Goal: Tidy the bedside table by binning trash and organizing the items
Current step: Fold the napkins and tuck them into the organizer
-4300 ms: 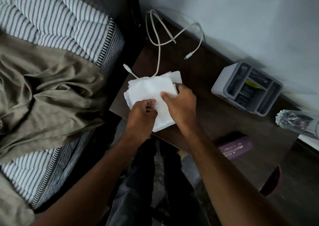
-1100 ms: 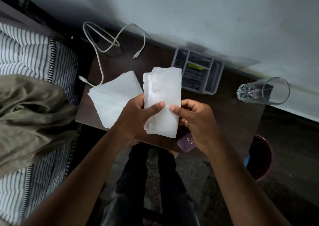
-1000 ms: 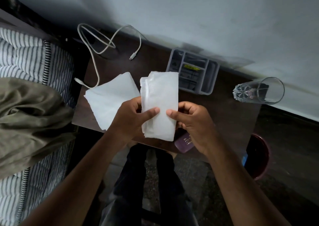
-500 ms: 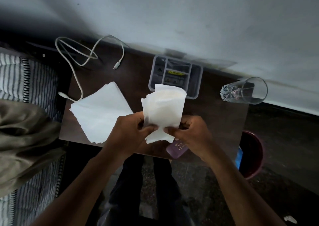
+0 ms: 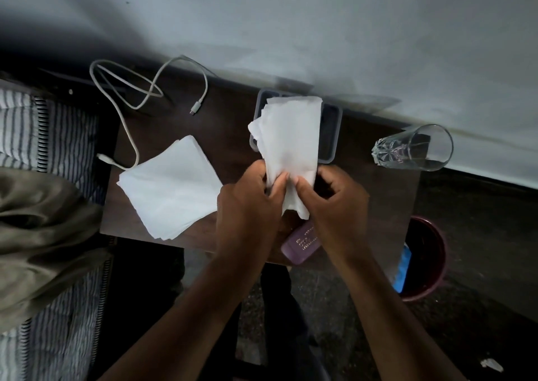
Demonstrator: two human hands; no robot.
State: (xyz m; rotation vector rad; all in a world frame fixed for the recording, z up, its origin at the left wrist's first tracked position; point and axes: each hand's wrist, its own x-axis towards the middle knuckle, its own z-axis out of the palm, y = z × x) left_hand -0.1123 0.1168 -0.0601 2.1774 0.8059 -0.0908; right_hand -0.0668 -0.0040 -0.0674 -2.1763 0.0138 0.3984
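A: The left hand and the right hand are both pinched on the lower end of a folded wad of white tissue paper, thumbs meeting near its middle, and they hold it up above the dark wooden counter.

B: What has changed?

A: A second ago the wad was flatter and lay nearer the person's body. Now its bottom is squeezed narrower and its top covers part of the grey plastic compartment organiser by the wall. It looks like the person is bunching it up, probably as trash.

B: And the rest?

A: The flat stack of white tissues has stayed on the counter's left part, beside the white charging cable. A clear drinking glass lies on its side at the right end, and a purple case sits at the near edge under the wrists.

B: Where would the wad go?

A: Likely the dark red bin on the floor, right of the counter.
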